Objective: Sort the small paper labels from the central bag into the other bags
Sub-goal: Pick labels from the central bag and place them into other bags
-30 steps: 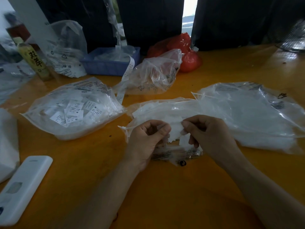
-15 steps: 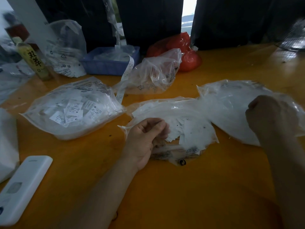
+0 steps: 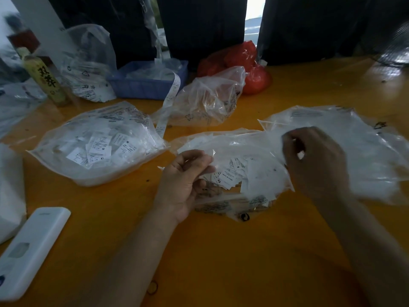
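Small white paper labels, printed with size letters, heaped inside clear crumpled central plastic bag on orange tabletop. Bag mouth held up by left hand, thumb and curled fingers pinching the plastic edge. Right hand over the bag's right end, fingers curled, blurred; a white scrap glimpsed within the curl, but cannot tell whether gripped. Directly right, touching the central bag: large flat clear plastic bag, contents whitish and unclear. To the left, apart: bulging clear plastic bag full of labels. Behind, crumpled near-empty clear bag, with a long white label strip trailing from blue plastic basket. Near left edge: white remote control.
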Demonstrator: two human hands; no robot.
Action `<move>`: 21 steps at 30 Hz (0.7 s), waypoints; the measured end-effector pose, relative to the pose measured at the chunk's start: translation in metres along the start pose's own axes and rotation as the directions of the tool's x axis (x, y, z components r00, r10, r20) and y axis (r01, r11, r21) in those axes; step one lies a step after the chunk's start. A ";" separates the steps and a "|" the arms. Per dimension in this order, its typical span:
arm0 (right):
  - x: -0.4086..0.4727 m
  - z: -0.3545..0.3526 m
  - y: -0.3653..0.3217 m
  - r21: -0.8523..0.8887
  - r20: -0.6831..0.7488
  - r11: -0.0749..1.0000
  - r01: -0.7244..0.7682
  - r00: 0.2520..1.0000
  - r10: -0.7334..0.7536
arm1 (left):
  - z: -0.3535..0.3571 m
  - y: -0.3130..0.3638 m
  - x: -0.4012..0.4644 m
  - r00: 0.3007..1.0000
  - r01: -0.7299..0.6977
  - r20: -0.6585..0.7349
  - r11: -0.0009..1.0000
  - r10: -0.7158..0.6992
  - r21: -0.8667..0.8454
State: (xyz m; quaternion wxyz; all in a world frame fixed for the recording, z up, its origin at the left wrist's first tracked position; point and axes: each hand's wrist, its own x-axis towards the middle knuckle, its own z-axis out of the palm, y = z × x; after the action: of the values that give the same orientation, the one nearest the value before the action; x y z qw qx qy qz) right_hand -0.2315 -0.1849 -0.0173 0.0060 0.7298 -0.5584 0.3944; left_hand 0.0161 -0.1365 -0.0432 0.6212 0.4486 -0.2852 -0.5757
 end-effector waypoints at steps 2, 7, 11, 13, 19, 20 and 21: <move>-0.014 0.009 -0.023 0.252 0.124 0.967 0.026 0.991 -0.058 | 0.001 -0.001 -0.001 0.999 -0.023 0.030 0.995 0.020 0.096; -0.028 0.042 -0.037 0.348 0.464 0.937 0.018 0.866 -0.189 | -0.001 -0.004 -0.004 0.988 -0.044 0.155 0.962 0.002 0.270; -0.024 0.055 -0.021 0.047 0.378 0.986 0.159 0.911 -0.165 | -0.001 -0.002 -0.002 0.989 0.020 0.146 0.996 -0.032 0.084; -0.024 0.061 -0.018 -0.137 0.396 0.962 0.236 0.903 -0.165 | -0.002 -0.002 -0.001 0.983 0.042 0.175 0.998 -0.049 0.041; -0.026 0.067 -0.023 -0.301 0.461 0.926 0.229 0.885 -0.069 | 0.001 -0.007 -0.002 0.974 0.075 0.214 0.997 -0.076 0.011; -0.026 0.066 -0.023 -0.308 0.453 0.918 0.250 0.887 -0.090 | 0.001 -0.008 -0.002 0.976 0.077 0.202 0.997 -0.079 0.018; -0.026 0.064 -0.024 -0.315 0.441 0.908 0.277 0.890 -0.119 | 0.001 -0.008 -0.002 0.978 0.076 0.193 0.996 -0.082 0.037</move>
State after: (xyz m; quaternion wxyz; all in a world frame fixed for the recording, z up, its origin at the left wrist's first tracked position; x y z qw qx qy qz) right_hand -0.1771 -0.1840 -0.0665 0.0661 0.8359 -0.5321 0.1170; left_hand 0.0112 -0.1343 -0.0500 0.5606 0.4104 -0.3347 -0.6367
